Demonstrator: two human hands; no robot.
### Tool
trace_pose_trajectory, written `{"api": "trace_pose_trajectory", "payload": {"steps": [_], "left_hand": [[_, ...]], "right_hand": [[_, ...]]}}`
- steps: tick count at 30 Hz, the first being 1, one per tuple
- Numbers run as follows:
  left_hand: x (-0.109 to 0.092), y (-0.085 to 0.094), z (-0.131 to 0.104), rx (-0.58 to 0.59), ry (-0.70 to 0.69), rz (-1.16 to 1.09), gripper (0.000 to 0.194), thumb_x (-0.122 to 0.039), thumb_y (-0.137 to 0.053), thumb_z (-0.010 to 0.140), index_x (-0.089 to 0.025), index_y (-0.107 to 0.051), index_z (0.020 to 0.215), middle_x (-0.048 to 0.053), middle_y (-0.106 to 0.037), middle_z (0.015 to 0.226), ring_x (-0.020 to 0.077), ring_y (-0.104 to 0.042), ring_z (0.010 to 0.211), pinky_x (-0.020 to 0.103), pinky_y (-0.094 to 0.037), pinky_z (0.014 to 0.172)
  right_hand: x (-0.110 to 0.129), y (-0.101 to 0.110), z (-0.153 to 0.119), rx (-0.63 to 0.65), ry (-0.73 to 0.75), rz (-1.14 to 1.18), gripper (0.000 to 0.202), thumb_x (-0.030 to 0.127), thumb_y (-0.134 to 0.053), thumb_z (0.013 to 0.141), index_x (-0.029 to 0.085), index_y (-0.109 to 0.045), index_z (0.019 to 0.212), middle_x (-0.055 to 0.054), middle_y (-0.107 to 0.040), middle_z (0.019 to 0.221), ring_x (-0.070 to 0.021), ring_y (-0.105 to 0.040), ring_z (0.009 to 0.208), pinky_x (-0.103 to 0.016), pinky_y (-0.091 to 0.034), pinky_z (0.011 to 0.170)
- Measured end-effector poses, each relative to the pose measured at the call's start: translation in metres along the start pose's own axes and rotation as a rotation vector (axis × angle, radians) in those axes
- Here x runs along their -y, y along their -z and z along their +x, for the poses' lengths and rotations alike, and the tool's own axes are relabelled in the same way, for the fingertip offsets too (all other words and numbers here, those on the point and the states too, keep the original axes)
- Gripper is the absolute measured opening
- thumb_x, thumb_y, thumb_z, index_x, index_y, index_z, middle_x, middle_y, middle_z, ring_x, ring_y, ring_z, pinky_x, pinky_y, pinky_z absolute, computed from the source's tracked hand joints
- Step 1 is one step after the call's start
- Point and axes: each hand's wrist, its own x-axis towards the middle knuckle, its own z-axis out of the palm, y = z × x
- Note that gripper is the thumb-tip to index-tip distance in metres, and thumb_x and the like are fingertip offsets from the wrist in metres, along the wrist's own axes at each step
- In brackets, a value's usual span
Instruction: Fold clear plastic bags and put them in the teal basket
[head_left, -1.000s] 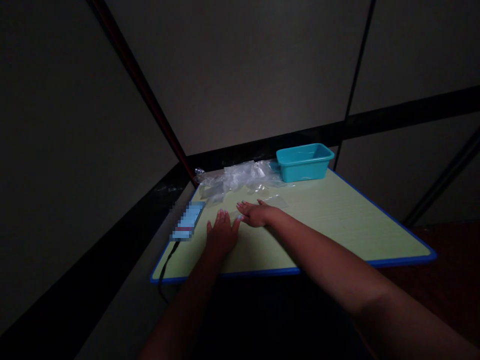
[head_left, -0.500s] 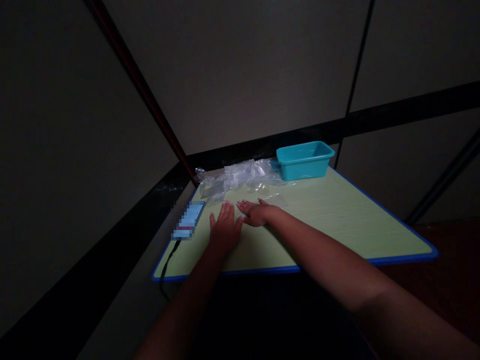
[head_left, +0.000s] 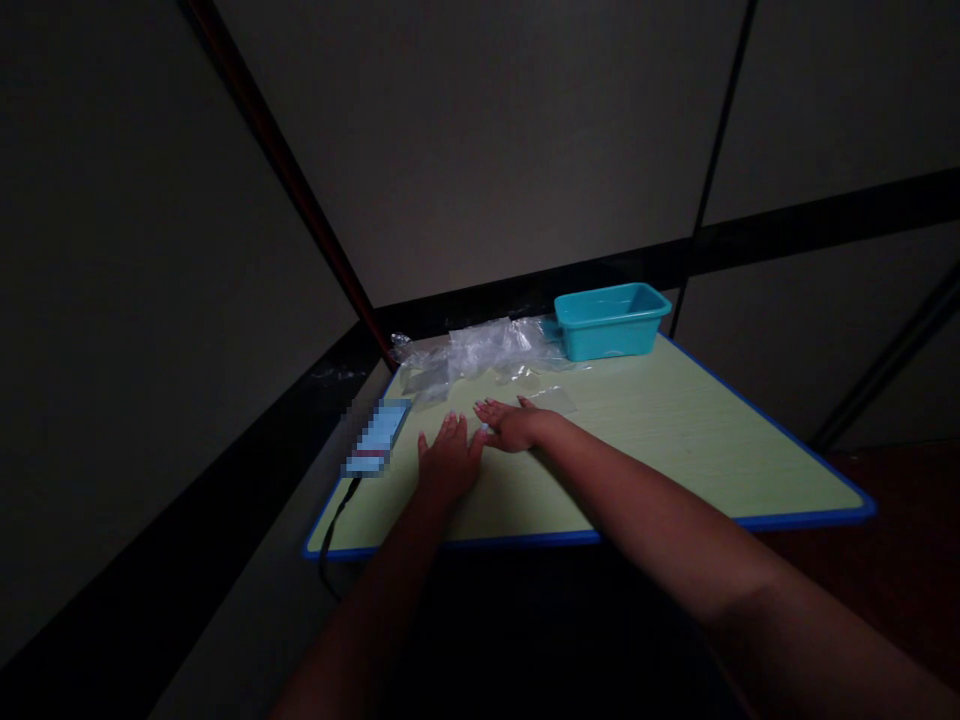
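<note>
My left hand [head_left: 450,460] lies palm down on the pale green table [head_left: 675,440], its fingers spread and nothing held. Just right of it, my right hand [head_left: 514,425] also rests palm down with its fingers apart. The left thumb and the right fingers nearly meet; whether they touch is unclear. A small clear plastic piece [head_left: 553,399] lies flat beyond the right wrist. Crumpled clear plastic bags [head_left: 487,348] are spread along the back of the table, beyond both hands.
A turquoise basket [head_left: 611,335] stands at the back right, beside the bags. A phone with a blurred screen [head_left: 384,430] lies at the left edge, a black cable [head_left: 328,545] running down from it. Blue edging borders the table; walls stand behind and to the left.
My left hand's fingertips have drawn back slightly toward me. My right hand has hardly moved, and the plastic and basket lie as before.
</note>
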Motion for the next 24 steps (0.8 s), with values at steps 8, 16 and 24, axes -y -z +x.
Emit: {"api": "trace_pose_trajectory", "payload": {"steps": [8, 16, 24], "left_hand": [[0.0065, 0.0015, 0.0024, 0.04, 0.122, -0.013, 0.059, -0.047, -0.017, 0.093, -0.012, -0.036, 0.137, 0.013, -0.029, 0.146, 0.0232, -0.023, 0.136, 0.054, -0.017, 0.108], [0.0084, 0.0052, 0.0016, -0.066, 0.008, -0.025, 0.057, -0.042, -0.022, 0.093, -0.011, -0.031, 0.14, 0.013, -0.019, 0.15, 0.0224, -0.014, 0.139, 0.055, -0.019, 0.107], [0.0015, 0.0072, 0.0076, -0.005, -0.172, -0.006, 0.051, -0.039, -0.02, 0.094, -0.018, -0.036, 0.138, 0.008, -0.029, 0.147, 0.0202, -0.022, 0.137, 0.055, -0.014, 0.109]], "right_hand": [[-0.001, -0.0006, 0.0016, 0.019, 0.001, -0.002, 0.068, 0.053, -0.028, 0.09, 0.021, -0.005, 0.146, -0.003, -0.002, 0.152, -0.0203, -0.002, 0.139, -0.057, -0.003, 0.107], [-0.0015, -0.0004, 0.0015, 0.024, 0.005, 0.003, 0.069, 0.053, -0.028, 0.089, 0.022, -0.004, 0.146, -0.002, 0.0, 0.152, -0.0199, 0.0, 0.139, -0.058, -0.003, 0.107], [-0.002, -0.0023, 0.0024, 0.009, 0.003, 0.035, 0.074, 0.053, -0.036, 0.086, 0.024, -0.005, 0.146, -0.004, -0.003, 0.152, -0.0232, -0.002, 0.139, -0.058, -0.002, 0.107]]}}
